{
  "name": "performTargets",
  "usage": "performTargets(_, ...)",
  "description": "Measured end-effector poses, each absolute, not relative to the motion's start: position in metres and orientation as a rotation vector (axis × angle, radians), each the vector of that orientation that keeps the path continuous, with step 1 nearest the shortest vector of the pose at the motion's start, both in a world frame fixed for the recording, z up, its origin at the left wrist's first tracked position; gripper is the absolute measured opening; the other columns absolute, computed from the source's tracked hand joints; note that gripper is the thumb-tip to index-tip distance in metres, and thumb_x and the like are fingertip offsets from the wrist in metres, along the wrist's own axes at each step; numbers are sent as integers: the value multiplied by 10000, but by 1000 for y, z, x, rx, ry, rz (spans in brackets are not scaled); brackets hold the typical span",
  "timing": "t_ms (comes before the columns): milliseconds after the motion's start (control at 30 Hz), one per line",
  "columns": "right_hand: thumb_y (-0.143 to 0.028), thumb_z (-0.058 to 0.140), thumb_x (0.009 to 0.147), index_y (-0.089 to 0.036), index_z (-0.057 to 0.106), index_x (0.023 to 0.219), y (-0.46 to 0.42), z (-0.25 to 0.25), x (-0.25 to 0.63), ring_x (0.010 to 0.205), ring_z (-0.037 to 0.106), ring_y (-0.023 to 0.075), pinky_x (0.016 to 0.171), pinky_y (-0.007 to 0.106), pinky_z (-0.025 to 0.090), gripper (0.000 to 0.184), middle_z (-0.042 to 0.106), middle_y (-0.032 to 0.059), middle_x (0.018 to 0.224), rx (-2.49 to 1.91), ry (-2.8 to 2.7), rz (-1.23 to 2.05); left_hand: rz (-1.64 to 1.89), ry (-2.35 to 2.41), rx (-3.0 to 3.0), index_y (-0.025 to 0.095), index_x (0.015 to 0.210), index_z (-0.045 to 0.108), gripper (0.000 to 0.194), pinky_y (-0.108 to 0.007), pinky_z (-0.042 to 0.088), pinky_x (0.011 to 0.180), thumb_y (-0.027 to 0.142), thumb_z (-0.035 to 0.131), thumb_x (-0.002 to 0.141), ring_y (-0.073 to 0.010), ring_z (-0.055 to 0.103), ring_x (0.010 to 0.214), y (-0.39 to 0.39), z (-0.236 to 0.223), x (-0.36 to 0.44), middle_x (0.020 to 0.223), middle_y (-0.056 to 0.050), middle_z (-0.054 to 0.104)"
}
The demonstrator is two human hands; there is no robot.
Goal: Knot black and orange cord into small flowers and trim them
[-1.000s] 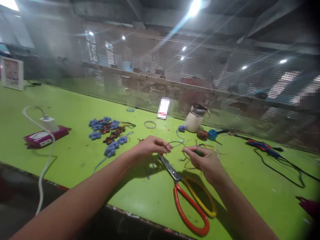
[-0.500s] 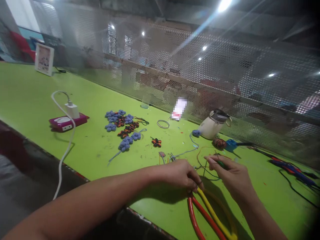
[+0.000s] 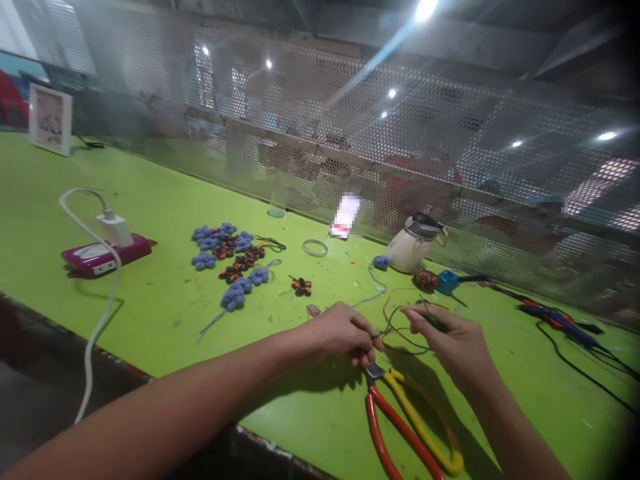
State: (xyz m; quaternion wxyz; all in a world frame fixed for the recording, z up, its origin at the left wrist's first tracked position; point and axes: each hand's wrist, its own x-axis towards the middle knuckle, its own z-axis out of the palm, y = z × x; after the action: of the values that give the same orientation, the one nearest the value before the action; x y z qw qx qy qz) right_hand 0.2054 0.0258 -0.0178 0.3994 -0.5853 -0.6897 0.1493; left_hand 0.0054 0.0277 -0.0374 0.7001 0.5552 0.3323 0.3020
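Note:
My right hand [image 3: 453, 333] is closed around a slim crochet hook with a green handle [image 3: 433, 323], most of it hidden by the fingers. Dark and orange yarn strands [image 3: 395, 327] loop loosely between my two hands. My left hand [image 3: 350, 333] is pinched shut at the end of a dark strand, above the blades of large scissors with red and yellow handles [image 3: 417, 420]. Its fingers cover most of the blades. Just beyond it lies a small black-and-orange crochet flower [image 3: 301, 287].
Purple and dark crochet flowers [image 3: 235, 293] lie to the left. A magenta power strip [image 3: 107, 257] with a white cable sits farther left. Behind are a ring [image 3: 315, 248], a phone [image 3: 346, 215], a white jug [image 3: 410, 243], a yarn ball [image 3: 426, 281] and a blue-and-red corded tool [image 3: 557, 319].
My left hand has moved toward me over the scissors, uncovering the black-and-orange flower. The right hand keeps the hook, and the strands hang looser. The view has shifted.

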Motion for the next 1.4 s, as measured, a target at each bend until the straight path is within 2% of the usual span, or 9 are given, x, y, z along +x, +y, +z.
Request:
performTargets(100, -384, 608, 703, -154, 714, 765, 30, -21, 209, 650, 621, 189, 589, 250, 487, 261, 691, 47, 672, -1487, -1761, 389, 743, 760, 1249, 58, 675, 650, 103, -205, 355, 437, 82, 550, 675, -79, 505, 440, 24, -28, 4, 531, -41, 577)
performTargets(233, -383, 607, 704, -141, 711, 744, 36, -25, 213, 656, 615, 192, 597, 259, 478, 267, 692, 59, 686, -1509, -1760, 399, 784, 753, 1268, 75, 674, 640, 207, -191, 308, 418, 227, 537, 769, -62, 469, 425, 23, -26, 2, 539, -36, 567)
performTargets(433, -389, 586, 719, -133, 705, 764, 35, -24, 212, 598, 587, 175, 565, 259, 456, 286, 655, 39, 607, -1486, -1752, 378, 744, 777, 1314, 84, 703, 646, 221, -166, 271, 405, 273, 562, 782, -25, 407, 396, 26, -33, 0, 531, -3, 553)
performTargets(567, -388, 568, 739, -121, 701, 751, 35, -25, 212, 613, 588, 185, 584, 278, 451, 299, 653, 51, 615, -1485, -1768, 396, 661, 640, 1193, 87, 823, 629, 215, -171, 300, 394, 282, 540, 811, -64, 523, 459, 28, -32, -3, 644, -61, 640)
performTargets(867, -337, 616, 688, -107, 664, 1022, 41, -28, 212, 869, 562, 239, 788, 371, 407, 408, 643, 134, 989, -1535, -1743, 376, 764, 492, 1052, 93, 846, 603, 158, -204, 416, 521, 227, 519, 831, -142, 628, 698, 30, -33, -7, 836, -123, 658)
performTargets(1000, -387, 571, 735, -108, 691, 899, 36, -24, 207, 666, 552, 177, 619, 297, 424, 345, 659, 87, 807, -1509, -1699, 447, 809, 509, 1059, 90, 810, 634, 162, -210, 418, 572, 233, 558, 807, -130, 601, 754, 31, -32, -9, 899, -121, 640)
performTargets(1133, -436, 503, 789, -108, 688, 809, 28, -21, 196, 434, 411, 90, 414, 230, 318, 378, 622, 45, 665, -1443, -1698, 573, 758, 512, 1064, 84, 849, 628, 188, -195, 376, 527, 251, 546, 822, -90, 569, 645, 32, -31, -9, 837, -115, 656)
performTargets(1267, -425, 517, 795, -137, 656, 907, 20, -22, 182, 388, 314, 52, 367, 208, 250, 339, 602, 25, 702, -1275, -1642, 869, 669, 514, 1095, 92, 874, 596, 206, -172, 330, 462, 271, 498, 852, -81, 563, 574, 30, -30, -8, 768, -105, 665)
performTargets(1400, -436, 520, 798, -165, 624, 970, 13, -22, 173, 393, 308, 60, 374, 198, 232, 337, 475, -42, 544, -1109, -1618, 1243, 648, 505, 1156, 103, 880, 579, 203, -156, 278, 405, 282, 487, 854, -81, 564, 537, 29, -26, -10, 752, -101, 666)
